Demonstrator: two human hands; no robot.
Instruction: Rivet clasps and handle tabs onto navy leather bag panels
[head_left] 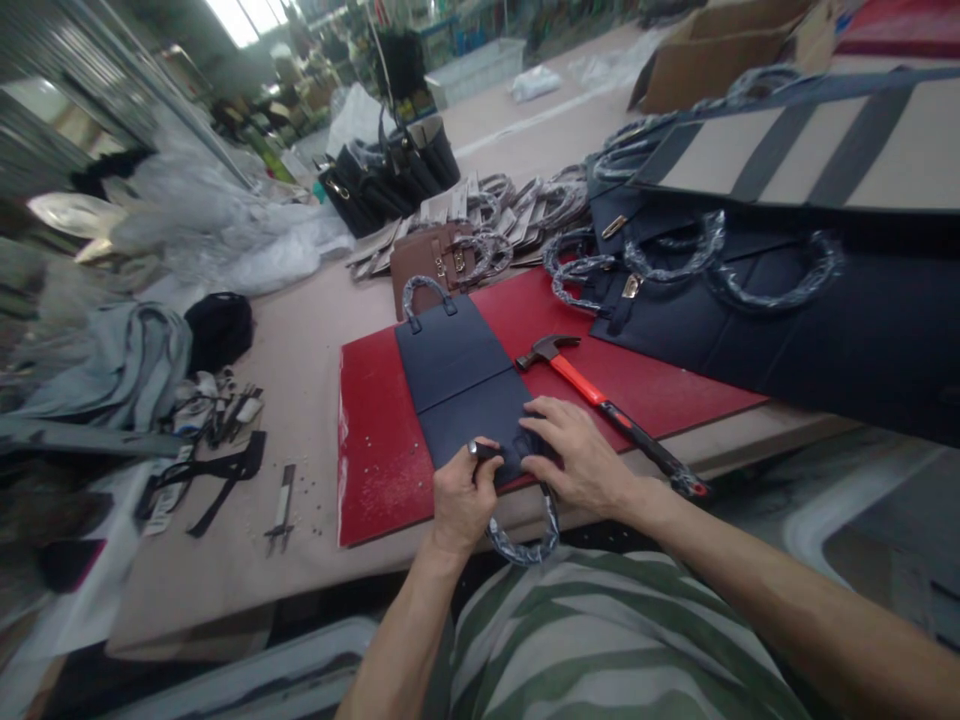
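A navy leather bag panel [466,360] lies on a red board, with a plastic-wrapped handle at its far end and another wrapped handle [529,548] hanging over the table's near edge. My left hand [461,500] is closed around a short dark metal punch [484,451], held at a slant over the panel's near end. My right hand [577,455] rests on the panel's near right corner, fingers spread beside the handle's tab. Beyond it lies a claw hammer [574,378] with an orange and black grip. The punch's tip is hard to make out.
The red board [375,450] bears small specks. Navy panels with wrapped handles [787,300] pile up at right. A brown panel [424,262], several black bags [397,170] and a cardboard box [720,50] are farther back. Black straps [225,480] and a metal fork-like tool [283,510] lie left.
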